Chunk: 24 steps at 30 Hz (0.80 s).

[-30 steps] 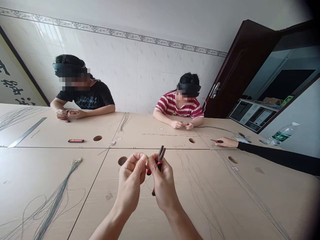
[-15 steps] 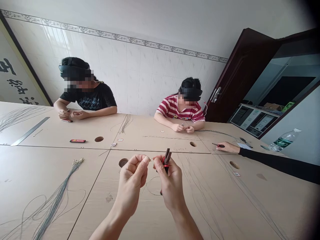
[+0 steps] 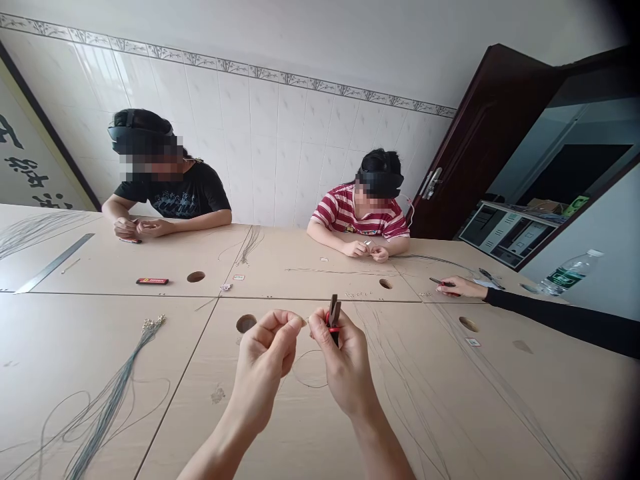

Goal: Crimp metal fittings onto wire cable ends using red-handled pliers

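Pliers (image 3: 334, 313) with red and black handles are wrapped in my right hand (image 3: 345, 360), their jaws pointing up and slightly apart. The thumb and fingertip of that hand are also pinched together, close to my left fingertips. My left hand (image 3: 267, 367) is closed in a pinch on a tiny gold-coloured piece (image 3: 303, 323); its shape is too small to tell. Below and between the hands, a thin cord (image 3: 300, 381) curves in a loop over the table. Where its ends run is hidden by my fingers.
A cord bundle with metal ends (image 3: 117, 387) lies at left; loose cords (image 3: 400, 380) at right. Beyond are a metal ruler (image 3: 55, 263), a red-black box (image 3: 153, 281) and table holes (image 3: 247, 324). Two people sit opposite; a co-worker's hand (image 3: 463, 287) with pliers reaches in from the right, near a bottle (image 3: 570, 272).
My left fingertips have come slightly nearer my right ones, and the pliers stay in my right hand. The co-worker's hand at the right has shifted a little. The view has tilted slightly.
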{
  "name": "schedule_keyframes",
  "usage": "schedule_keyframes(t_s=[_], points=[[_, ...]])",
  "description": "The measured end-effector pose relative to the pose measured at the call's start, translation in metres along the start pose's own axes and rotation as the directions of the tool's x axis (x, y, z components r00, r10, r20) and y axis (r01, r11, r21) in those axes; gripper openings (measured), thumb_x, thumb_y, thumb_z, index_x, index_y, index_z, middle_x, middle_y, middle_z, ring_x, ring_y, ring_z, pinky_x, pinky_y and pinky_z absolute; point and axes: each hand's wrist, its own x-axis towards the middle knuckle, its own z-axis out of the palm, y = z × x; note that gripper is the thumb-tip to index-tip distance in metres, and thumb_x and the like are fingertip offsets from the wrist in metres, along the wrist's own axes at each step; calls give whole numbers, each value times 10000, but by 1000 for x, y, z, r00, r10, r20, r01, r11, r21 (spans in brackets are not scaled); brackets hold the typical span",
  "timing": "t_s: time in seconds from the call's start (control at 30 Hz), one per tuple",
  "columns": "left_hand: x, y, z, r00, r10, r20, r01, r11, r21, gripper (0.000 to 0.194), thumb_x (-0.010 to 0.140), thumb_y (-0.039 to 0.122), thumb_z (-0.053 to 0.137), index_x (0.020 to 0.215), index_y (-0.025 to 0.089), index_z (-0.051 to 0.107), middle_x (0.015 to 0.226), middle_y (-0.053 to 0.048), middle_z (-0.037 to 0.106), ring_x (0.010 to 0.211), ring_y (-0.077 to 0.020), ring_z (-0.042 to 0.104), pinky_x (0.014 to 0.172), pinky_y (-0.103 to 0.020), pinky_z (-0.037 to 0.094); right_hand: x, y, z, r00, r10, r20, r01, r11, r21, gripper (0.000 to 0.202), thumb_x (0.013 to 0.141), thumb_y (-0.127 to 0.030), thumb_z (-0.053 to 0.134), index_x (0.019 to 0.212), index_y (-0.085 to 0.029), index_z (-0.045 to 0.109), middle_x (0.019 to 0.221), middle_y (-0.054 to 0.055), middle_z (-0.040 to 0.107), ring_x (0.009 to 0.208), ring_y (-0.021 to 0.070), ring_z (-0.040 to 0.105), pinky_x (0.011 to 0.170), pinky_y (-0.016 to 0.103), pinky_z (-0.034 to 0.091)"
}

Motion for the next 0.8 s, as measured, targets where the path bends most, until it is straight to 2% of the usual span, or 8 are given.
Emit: schedule_keyframes(t_s=[0.2, 0.33, 0.5, 0.63, 0.8], points=[[0, 2, 0, 1000, -10, -5, 10, 1000, 4, 245, 835, 400, 614, 775, 168, 561, 557, 94, 220, 511, -65, 148, 470, -196, 142, 1, -2, -4, 998, 9, 61, -9, 1000, 0, 271, 944, -405, 504, 764, -202, 504, 664, -45, 382, 612, 100, 329, 557, 225, 320], [2, 1, -1, 1000, -2, -6, 2, 1000, 26, 289, 821, 418, 643, 726, 167, 533, 546, 93, 243, 505, -61, 163, 459, -189, 148, 2, -2, -3, 997, 0, 81, 0, 1000, 7, 265, 942, -395, 507, 761, -204, 485, 657, -50, 376, 606, 99, 323, 555, 224, 316], [4, -1, -3, 999, 44, 6, -44, 998, 36, 352, 804, 491, 664, 743, 163, 553, 550, 90, 276, 494, -54, 168, 443, -178, 148, 1, -4, -2, 999, 33, 3, -33, 999, 4, 261, 925, -413, 530, 771, -204, 513, 696, -38, 426, 653, 106, 375, 612, 223, 357], [4, 0, -2, 994, 103, -29, -101, 993, 58, 352, 797, 492, 675, 741, 165, 558, 548, 84, 303, 489, -55, 192, 435, -172, 165, -1, -7, -2, 997, 67, -36, -66, 998, 4, 261, 902, -418, 556, 760, -202, 525, 699, -33, 447, 671, 112, 398, 635, 227, 372], [4, -1, 0, 984, 172, -44, -166, 979, 118, 322, 805, 466, 675, 742, 162, 589, 548, 70, 335, 490, -61, 224, 433, -174, 195, 0, -5, -2, 992, 110, -59, -110, 994, 11, 298, 868, -428, 587, 693, -198, 515, 645, -37, 425, 630, 112, 369, 587, 230, 360]])
